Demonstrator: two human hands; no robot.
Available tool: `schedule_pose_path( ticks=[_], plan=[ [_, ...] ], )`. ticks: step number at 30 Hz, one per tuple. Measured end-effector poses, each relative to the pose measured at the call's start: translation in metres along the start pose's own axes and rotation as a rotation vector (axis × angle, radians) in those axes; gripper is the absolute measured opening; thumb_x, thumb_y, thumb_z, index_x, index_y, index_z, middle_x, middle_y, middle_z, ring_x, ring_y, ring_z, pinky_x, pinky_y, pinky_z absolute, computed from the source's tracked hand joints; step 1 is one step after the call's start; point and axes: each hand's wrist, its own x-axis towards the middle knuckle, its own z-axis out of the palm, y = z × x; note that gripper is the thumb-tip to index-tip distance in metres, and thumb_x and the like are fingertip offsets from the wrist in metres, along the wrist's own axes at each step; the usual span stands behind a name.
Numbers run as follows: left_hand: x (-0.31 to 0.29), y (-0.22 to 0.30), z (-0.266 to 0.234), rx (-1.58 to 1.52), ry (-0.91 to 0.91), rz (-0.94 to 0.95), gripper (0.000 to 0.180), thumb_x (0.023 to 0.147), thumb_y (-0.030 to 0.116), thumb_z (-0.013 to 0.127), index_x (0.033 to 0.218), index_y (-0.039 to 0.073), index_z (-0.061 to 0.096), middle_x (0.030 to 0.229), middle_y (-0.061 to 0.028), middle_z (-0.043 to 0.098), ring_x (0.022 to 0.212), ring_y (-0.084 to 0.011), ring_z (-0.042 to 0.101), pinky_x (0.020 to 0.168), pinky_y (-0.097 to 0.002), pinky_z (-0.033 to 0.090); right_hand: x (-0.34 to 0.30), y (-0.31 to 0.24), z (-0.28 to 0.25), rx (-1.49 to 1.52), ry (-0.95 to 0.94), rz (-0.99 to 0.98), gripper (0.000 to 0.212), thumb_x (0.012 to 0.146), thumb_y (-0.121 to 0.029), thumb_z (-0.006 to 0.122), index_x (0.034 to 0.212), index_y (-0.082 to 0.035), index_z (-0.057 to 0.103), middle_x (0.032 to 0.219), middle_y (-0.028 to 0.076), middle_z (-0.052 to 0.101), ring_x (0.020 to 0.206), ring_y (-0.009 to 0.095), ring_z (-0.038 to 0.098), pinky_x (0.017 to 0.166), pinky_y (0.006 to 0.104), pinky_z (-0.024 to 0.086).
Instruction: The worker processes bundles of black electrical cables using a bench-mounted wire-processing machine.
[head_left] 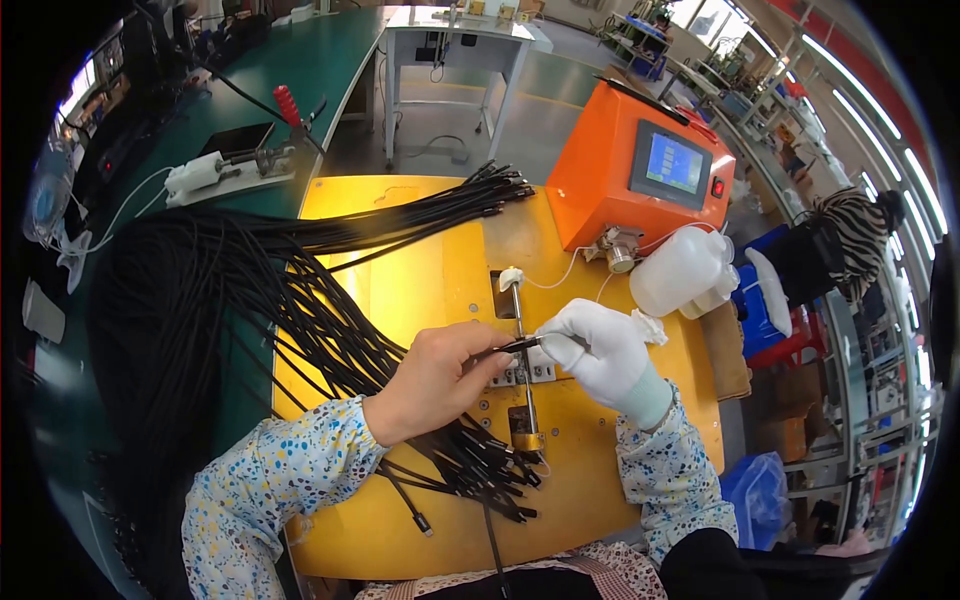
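Over the middle of the yellow work plate (600, 480), my bare left hand (435, 375) pinches a thin black cable (518, 346) between thumb and fingers. Its silvery end reaches my right hand (600, 355), in a white glove, whose thumb and forefinger are closed on it. Just below both hands is a metal fixture (543, 372) with an upright-looking rod (527, 400) and small blocks on the plate. A large bundle of black cables (340, 320) spreads from the left, with one group of ends beyond my hands and another (490, 470) beneath my left wrist.
An orange machine (600, 165) with a lit screen stands at the far right of the plate. Before it is a white plastic bottle (680, 275) with thin tubing, near crumpled white tissue (648, 327). A red-handled clamp (287, 105) sits on the green table (240, 90) at left.
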Motion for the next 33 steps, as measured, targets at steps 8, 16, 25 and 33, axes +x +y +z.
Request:
schedule_pose_path(
  ticks=[8, 16, 25, 33],
  plan=[
    [-0.007, 0.009, -0.001, 0.747, -0.085, 0.226, 0.043, 0.075, -0.003, 0.061, 0.117, 0.001, 0.06, 0.082, -0.0075, 0.05, 0.074, -0.0224, 0.054, 0.064, -0.0319, 0.048, 0.003, 0.025, 0.009, -0.354, 0.06, -0.355, 0.009, 0.081, -0.014, 0.066, 0.085, -0.009, 0.06, 0.077, 0.008, 0.058, 0.074, 0.03, 0.06, 0.064, 0.0396, 0.049],
    [-0.006, 0.014, -0.002, 1.018, -0.182, 0.326, 0.045, 0.074, 0.009, 0.06, 0.116, -0.005, 0.059, 0.081, -0.007, 0.051, 0.075, -0.0199, 0.053, 0.061, -0.0301, 0.045, 0.081, 0.018, -0.007, -0.554, 0.114, -0.322, 0.011, 0.082, -0.016, 0.065, 0.091, -0.011, 0.062, 0.086, 0.009, 0.058, 0.081, 0.029, 0.062, 0.07, 0.0386, 0.051],
    [-0.003, 0.022, -0.001, 0.987, -0.168, 0.319, 0.045, 0.074, 0.007, 0.059, 0.119, 0.0, 0.059, 0.077, -0.0049, 0.047, 0.07, -0.0186, 0.051, 0.058, -0.0302, 0.044, 0.219, 0.024, 0.017, -0.85, -0.405, -0.105, 0.027, 0.083, -0.026, 0.064, 0.105, -0.011, 0.066, 0.099, 0.011, 0.065, 0.099, 0.03, 0.063, 0.082, 0.0401, 0.052],
    [-0.003, 0.019, -0.002, 0.961, -0.163, 0.319, 0.046, 0.073, 0.006, 0.06, 0.119, 0.002, 0.059, 0.077, -0.0047, 0.047, 0.07, -0.019, 0.051, 0.059, -0.0306, 0.045, 0.203, 0.019, 0.017, -1.15, -0.242, -0.246, 0.012, 0.081, -0.019, 0.064, 0.086, -0.011, 0.072, 0.089, 0.007, 0.068, 0.095, 0.025, 0.063, 0.08, 0.0364, 0.052]
  ],
)
